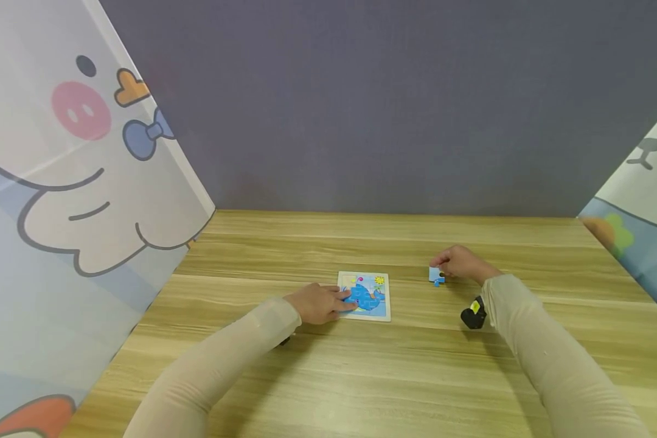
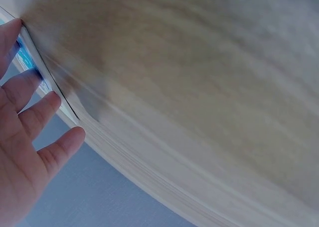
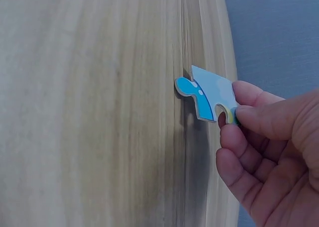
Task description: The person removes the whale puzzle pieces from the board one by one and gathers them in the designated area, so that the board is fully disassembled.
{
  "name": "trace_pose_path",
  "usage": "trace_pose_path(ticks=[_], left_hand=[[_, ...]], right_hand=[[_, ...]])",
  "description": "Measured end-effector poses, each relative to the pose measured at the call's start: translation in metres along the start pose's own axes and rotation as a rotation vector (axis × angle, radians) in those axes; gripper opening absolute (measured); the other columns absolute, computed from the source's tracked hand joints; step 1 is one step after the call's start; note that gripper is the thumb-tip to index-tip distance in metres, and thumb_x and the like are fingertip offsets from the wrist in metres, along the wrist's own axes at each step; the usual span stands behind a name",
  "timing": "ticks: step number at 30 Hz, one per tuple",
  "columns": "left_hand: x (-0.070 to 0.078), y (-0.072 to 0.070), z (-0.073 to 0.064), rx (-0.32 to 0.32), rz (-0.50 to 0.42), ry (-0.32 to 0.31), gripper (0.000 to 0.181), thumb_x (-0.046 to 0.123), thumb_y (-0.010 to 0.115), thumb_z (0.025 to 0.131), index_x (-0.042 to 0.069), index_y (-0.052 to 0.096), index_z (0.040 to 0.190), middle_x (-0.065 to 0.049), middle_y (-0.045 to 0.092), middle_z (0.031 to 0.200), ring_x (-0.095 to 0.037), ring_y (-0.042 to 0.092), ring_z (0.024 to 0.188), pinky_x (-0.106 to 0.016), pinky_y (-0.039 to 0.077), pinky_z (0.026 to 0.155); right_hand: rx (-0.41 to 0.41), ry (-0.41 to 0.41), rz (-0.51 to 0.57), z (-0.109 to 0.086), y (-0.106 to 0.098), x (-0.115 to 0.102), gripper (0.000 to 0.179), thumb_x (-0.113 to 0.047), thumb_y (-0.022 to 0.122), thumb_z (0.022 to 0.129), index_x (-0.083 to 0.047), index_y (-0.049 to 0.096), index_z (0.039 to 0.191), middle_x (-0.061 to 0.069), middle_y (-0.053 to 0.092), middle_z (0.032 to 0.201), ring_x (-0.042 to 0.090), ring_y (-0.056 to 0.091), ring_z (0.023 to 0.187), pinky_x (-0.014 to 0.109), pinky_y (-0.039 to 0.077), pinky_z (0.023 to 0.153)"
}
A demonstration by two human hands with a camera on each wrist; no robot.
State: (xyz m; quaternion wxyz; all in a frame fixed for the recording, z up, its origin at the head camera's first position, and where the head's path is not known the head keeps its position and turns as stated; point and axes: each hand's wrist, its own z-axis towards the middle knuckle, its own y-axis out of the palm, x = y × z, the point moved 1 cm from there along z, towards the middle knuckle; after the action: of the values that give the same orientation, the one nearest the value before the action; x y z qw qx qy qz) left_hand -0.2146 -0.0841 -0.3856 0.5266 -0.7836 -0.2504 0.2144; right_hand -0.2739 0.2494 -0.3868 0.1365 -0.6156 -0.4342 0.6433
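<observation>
Head view: puzzle piece pinched to the right of a framed puzzle

The left hand reaches over the left edge of the puzzle, fingers spread across its blue whale picture; a yellow sun shows near the top right corner. Well apart, on the right, the right hand pinches the piece between thumb and fingers. Right wrist view shows the piece as light blue, with a brighter blue rounded knob and a curved notch. The framed puzzle lies on the wood-grain counter, before a grey panel.
</observation>
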Motion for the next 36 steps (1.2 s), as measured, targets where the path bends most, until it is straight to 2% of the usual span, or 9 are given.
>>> trace_pose_path(ticks=[5, 14, 19, 26, 29, 32, 34, 36], left_hand=[[-0.0001, 0.0006, -0.0003, -0.002, 0.006, 0.003, 0.045, 0.026, 0.053, 0.1, 0.029, 0.045, 0.144, -0.002, 0.039, 0.149, -0.024, 0.043, 0.132, -0.036, 0.046, 0.097], [-0.001, 0.0, -0.0004, 0.008, 0.006, 0.012, 0.045, 0.026, 0.053, 0.1, 0.028, 0.046, 0.144, -0.003, 0.039, 0.148, -0.025, 0.043, 0.132, -0.037, 0.049, 0.093], [-0.0006, -0.0005, -0.0002, -0.012, -0.014, 0.0, 0.045, 0.026, 0.053, 0.1, 0.029, 0.045, 0.144, -0.002, 0.037, 0.149, -0.024, 0.041, 0.133, -0.038, 0.047, 0.096], [-0.0003, -0.001, 0.0003, -0.032, 0.02, -0.01, 0.046, 0.028, 0.052, 0.1, 0.032, 0.044, 0.145, 0.001, 0.036, 0.15, -0.022, 0.04, 0.135, -0.039, 0.046, 0.096], [-0.0007, -0.0017, 0.0002, -0.037, 0.026, -0.011, 0.046, 0.028, 0.052, 0.1, 0.032, 0.043, 0.145, 0.001, 0.035, 0.151, -0.021, 0.039, 0.135, -0.038, 0.047, 0.095], [-0.0008, -0.0021, -0.0001, -0.037, 0.033, -0.008, 0.047, 0.028, 0.052, 0.1, 0.032, 0.043, 0.145, 0.001, 0.035, 0.151, -0.021, 0.039, 0.135, -0.037, 0.048, 0.093], [-0.001, -0.0022, 0.0001, -0.037, 0.037, -0.005, 0.047, 0.029, 0.052, 0.1, 0.032, 0.042, 0.146, 0.001, 0.035, 0.151, -0.021, 0.039, 0.135, -0.036, 0.049, 0.093], [-0.0011, -0.0018, 0.0002, -0.034, 0.028, -0.005, 0.047, 0.028, 0.053, 0.1, 0.032, 0.043, 0.145, 0.0, 0.036, 0.151, -0.022, 0.039, 0.135, -0.036, 0.049, 0.092]], right_hand=[[-0.004, 0.03, 0.001, 0.003, 0.0015, 0.0027, 0.02, 0.01, 0.051, 0.089, 0.015, 0.066, 0.103, 0.005, 0.063, 0.074, 0.013, 0.05, 0.064, 0.028, 0.043, 0.059], [0.018, -0.029, -0.038, 0.0051, 0.0049, 0.0029, 0.019, 0.013, 0.051, 0.084, 0.016, 0.066, 0.097, 0.0, 0.059, 0.067, 0.009, 0.048, 0.061, 0.025, 0.042, 0.056], [0.016, -0.046, -0.09, 0.0054, 0.0062, 0.0032, 0.02, 0.013, 0.051, 0.085, 0.014, 0.066, 0.097, 0.005, 0.064, 0.072, 0.01, 0.048, 0.062, 0.027, 0.042, 0.058], [0.017, -0.057, -0.128, 0.0077, 0.0082, 0.0036, 0.02, 0.012, 0.052, 0.085, 0.013, 0.067, 0.099, 0.017, 0.069, 0.085, 0.012, 0.053, 0.068, 0.03, 0.045, 0.063], [0.017, -0.054, -0.121, 0.0082, 0.0084, 0.0031, 0.02, 0.013, 0.052, 0.085, 0.014, 0.066, 0.099, 0.022, 0.069, 0.093, 0.015, 0.055, 0.07, 0.031, 0.047, 0.065], [0.028, -0.055, -0.127, 0.0074, 0.0077, 0.0019, 0.021, 0.012, 0.051, 0.086, 0.014, 0.065, 0.101, 0.025, 0.067, 0.098, 0.023, 0.06, 0.076, 0.037, 0.049, 0.069], [0.055, -0.084, -0.154, 0.007, 0.007, 0.0013, 0.02, 0.011, 0.052, 0.086, 0.014, 0.065, 0.101, 0.025, 0.067, 0.099, 0.03, 0.062, 0.082, 0.041, 0.051, 0.073], [0.094, -0.117, -0.174, 0.007, 0.0065, 0.0007, 0.019, 0.01, 0.054, 0.087, 0.013, 0.066, 0.1, 0.023, 0.068, 0.093, 0.031, 0.061, 0.08, 0.042, 0.05, 0.072]])
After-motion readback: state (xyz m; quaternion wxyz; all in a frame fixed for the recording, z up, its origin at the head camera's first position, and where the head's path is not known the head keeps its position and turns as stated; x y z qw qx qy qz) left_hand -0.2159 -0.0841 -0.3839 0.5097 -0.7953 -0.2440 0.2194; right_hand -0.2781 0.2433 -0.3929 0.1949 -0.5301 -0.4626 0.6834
